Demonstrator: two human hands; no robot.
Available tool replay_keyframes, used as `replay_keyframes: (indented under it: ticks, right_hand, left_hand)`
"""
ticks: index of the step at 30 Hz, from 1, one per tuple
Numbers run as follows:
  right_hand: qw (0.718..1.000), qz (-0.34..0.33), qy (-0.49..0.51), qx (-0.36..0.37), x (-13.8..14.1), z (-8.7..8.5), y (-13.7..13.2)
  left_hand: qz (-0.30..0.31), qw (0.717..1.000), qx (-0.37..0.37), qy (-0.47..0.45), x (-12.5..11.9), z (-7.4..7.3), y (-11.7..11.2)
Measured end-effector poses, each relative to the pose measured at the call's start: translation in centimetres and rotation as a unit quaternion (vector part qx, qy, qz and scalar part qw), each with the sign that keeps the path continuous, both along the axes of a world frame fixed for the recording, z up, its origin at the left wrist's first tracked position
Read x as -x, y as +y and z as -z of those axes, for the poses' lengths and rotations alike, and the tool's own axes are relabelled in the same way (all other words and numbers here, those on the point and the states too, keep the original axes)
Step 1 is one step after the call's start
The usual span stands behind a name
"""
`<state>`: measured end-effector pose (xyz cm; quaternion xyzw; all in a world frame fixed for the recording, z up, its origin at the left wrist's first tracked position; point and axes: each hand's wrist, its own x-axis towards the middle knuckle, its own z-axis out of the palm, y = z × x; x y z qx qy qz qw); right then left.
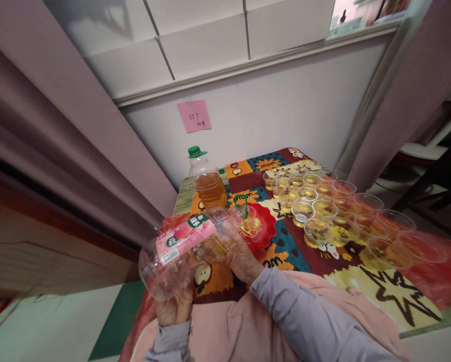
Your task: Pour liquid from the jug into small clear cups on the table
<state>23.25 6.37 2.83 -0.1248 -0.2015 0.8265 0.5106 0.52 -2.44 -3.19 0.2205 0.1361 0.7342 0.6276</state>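
Observation:
A large clear plastic bottle (188, 246) with a pink label is tilted on its side, its neck toward the right. My left hand (176, 305) supports its base from below. Near the neck, my right hand (240, 256) is wrapped around the bottle. A little yellowish liquid lies along its lower side. The mouth, with a green ring handle hanging off the neck, is at a clear plastic cup (249, 221) on a red scalloped plate (265, 236). Whether liquid is running into the cup I cannot tell.
A second bottle (210, 188) of amber liquid with a green cap stands behind. Several clear cups (325, 208) of yellow liquid crowd the table's right side. A patterned cloth (282, 251) covers the table. A pink note (194, 116) is on the wall; curtains hang at both sides.

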Motion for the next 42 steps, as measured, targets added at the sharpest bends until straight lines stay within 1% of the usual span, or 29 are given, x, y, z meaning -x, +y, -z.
replay_keyframes:
  ticks: [2, 4, 6, 7, 9, 11, 13, 15, 17, 22, 26, 28, 33, 38, 42]
  right_hand:
    - [1.000, -0.001, -0.002, 0.001, 0.0, 0.0, 0.0]
    - [1.000, -0.004, -0.004, -0.002, 0.1, 0.1, 0.0]
    - [1.000, -0.005, -0.005, -0.005, 0.1, 0.1, 0.1]
    - [1.000, -0.005, -0.005, -0.006, 0.1, 0.1, 0.1]
    - [1.000, -0.007, -0.004, -0.011, 0.0, 0.1, 0.1]
    - [1.000, -0.006, -0.006, -0.017, 0.0, 0.1, 0.1]
    - [1.000, -0.004, -0.007, -0.017, 0.0, 0.2, 0.1]
    - [1.000, -0.002, -0.004, -0.010, 0.1, 0.4, 0.1]
    - [1.000, -0.001, 0.000, -0.004, 0.2, 0.5, 0.1]
    - [1.000, 0.004, 0.001, -0.009, 0.1, 0.5, 0.1]
    - [1.000, -0.003, -0.001, -0.017, 0.1, 0.3, 0.1]
    - [1.000, -0.003, 0.000, -0.018, 0.1, 0.4, 0.1]
    - [1.000, 0.002, 0.000, -0.007, 0.2, 0.6, 0.1]
    - [1.000, -0.010, -0.001, -0.027, 0.0, 0.4, 0.1]
    - [1.000, -0.004, -0.004, -0.017, 0.1, 0.5, 0.1]
  left_hand:
    - [-0.039, 0.998, 0.058, -0.008, -0.2, -0.3, -0.2]
    - [-0.059, 0.992, 0.108, -0.010, -0.3, -0.6, -0.4]
    - [-0.061, 0.991, 0.119, 0.001, -0.3, -0.8, -0.4]
    - [-0.058, 0.992, 0.108, 0.009, -0.3, -0.8, -0.4]
    - [-0.045, 0.997, 0.060, 0.017, -0.2, -0.5, -0.4]
    - [-0.011, 1.000, 0.012, 0.010, -0.1, -0.2, -0.3]
    - [0.030, 0.999, -0.006, -0.007, 0.1, 0.1, -0.4]
    - [0.055, 0.998, 0.000, -0.019, 0.2, 0.3, -0.4]
    - [0.050, 0.999, 0.002, -0.017, 0.3, 0.5, -0.4]
    - [0.011, 0.999, -0.039, 0.020, 0.6, 1.2, 0.1]
    - [-0.026, 0.998, -0.007, 0.049, 0.7, 1.5, 0.1]
    - [-0.031, 0.998, -0.003, 0.052, 0.7, 1.4, 0.0]
    - [0.006, 0.999, -0.023, 0.021, 0.5, 1.2, -0.1]
    - [0.068, 0.994, -0.082, -0.014, 0.2, 0.8, 0.2]
    - [0.078, 0.992, -0.093, -0.028, -0.1, 0.5, 0.2]
